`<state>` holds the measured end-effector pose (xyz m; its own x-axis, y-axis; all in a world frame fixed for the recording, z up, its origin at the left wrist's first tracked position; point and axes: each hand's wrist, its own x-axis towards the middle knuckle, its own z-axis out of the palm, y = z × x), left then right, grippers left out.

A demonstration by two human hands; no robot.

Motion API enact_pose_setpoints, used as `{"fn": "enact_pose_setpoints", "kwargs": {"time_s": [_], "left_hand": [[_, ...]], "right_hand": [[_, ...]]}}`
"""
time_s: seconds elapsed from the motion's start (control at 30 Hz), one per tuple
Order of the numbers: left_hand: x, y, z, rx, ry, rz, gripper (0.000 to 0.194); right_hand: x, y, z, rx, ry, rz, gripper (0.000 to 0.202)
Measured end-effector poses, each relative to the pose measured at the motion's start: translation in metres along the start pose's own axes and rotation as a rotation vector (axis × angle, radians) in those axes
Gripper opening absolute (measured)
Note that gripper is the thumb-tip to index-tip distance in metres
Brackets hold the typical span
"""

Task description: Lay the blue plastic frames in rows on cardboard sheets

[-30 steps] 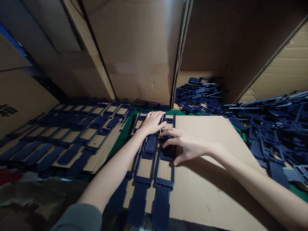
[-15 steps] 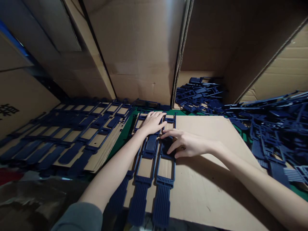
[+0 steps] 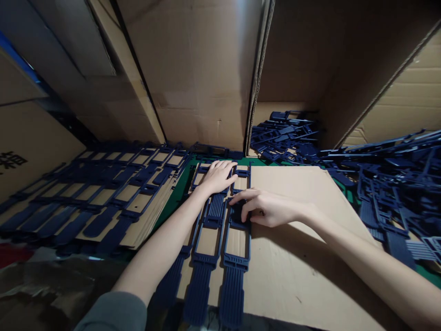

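Note:
Several dark blue plastic frames with ribbed paddle ends lie in columns on a cardboard sheet [image 3: 292, 276]. My left hand [image 3: 219, 176] rests flat, fingers spread, over the upper frames. At the right-hand column, my right hand [image 3: 263, 207] has its fingers bent and apart on the edge of a blue frame [image 3: 237, 243], just below the left fingertips. Its fingertips touch the dark middle part, and nothing is lifted. Part of the upper frames is hidden under the left palm.
At the left, more blue frames [image 3: 101, 196] lie in rows on stacked cardboard. An open cardboard box [image 3: 292, 55] behind holds a loose pile of blue parts [image 3: 287, 133]. Another tangled heap [image 3: 396, 188] is at the right. Green surface [image 3: 175, 195] shows between the stacks.
My right hand's fingers have bent more and shifted slightly on the right-hand frame. My left hand has stayed in nearly the same place.

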<state>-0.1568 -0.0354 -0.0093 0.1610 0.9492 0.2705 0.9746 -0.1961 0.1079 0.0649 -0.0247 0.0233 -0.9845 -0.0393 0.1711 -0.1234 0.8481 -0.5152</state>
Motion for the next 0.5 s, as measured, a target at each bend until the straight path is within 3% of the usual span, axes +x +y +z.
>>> {"fn": "enact_pose_setpoints", "kwargs": {"time_s": [0.17,0.27,0.4,0.5], "left_hand": [[0.000,0.002,-0.002,0.003,0.000,-0.010,0.044],[0.000,0.001,-0.002,-0.001,-0.002,-0.007,0.043],[0.000,0.000,-0.001,-0.012,0.000,-0.007,0.044],[0.000,0.000,-0.001,-0.009,-0.005,-0.013,0.045]], "right_hand": [[-0.005,-0.005,-0.022,-0.031,0.019,0.072,0.023],[-0.021,0.003,-0.054,-0.155,0.179,0.181,0.019],[-0.055,0.048,-0.082,-0.397,0.587,0.441,0.021],[-0.077,0.096,-0.076,-0.492,0.707,0.680,0.022]]}}
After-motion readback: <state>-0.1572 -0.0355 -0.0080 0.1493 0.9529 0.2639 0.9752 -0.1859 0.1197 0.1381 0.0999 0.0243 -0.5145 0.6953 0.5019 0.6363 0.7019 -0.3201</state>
